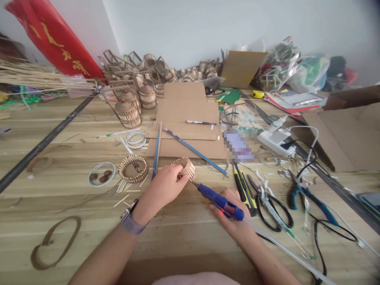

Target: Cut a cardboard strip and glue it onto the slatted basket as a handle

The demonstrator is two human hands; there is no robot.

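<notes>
My left hand (168, 182) grips a small round basket (187, 168) built of short light wooden sticks, tilted on its side above the wooden table. In my right hand (230, 209) is a blue glue gun (219, 201), its metal nozzle close to the basket's lower edge; a clear glue stick trails from its back end. Left of my hands lies a similar shallow round basket (133, 169) with printed lettering on its base. Loose short sticks (121, 201) are scattered beside it. A white ring (101, 174) encircles several brown round pieces.
Finished lidded baskets (128, 113) stand at the back left. Cardboard (190, 146) lies ahead, with blue-edged strips (196, 150) and a pen (201, 122) on it. To the right are utility knives (245, 190), scissors (271, 206), pliers (311, 198) and a power strip (276, 136) with cords.
</notes>
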